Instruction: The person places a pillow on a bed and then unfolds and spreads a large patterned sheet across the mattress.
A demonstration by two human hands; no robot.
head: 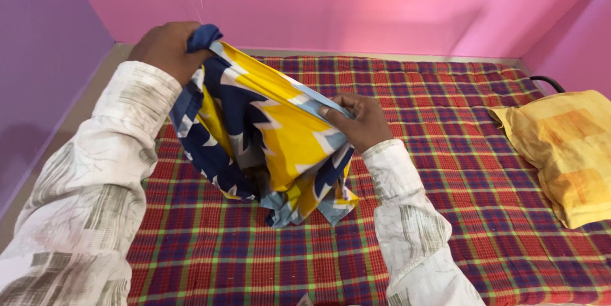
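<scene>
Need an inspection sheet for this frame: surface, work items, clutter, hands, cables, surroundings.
Surface: bed with a red, blue and green checked cover, flat.
Work items: patterned cloth in yellow, navy and pale blue, held up by its top edge, lower end bunched on the cover.
Clutter: yellow pillow at the right edge.
Hands: left hand gripping one end of the cloth edge; right hand pinching the edge farther along; both in pale printed sleeves.
Cables: nothing seen; a dark curved bar behind the pillow.
Surroundings: pink wall behind, purple wall left.
</scene>
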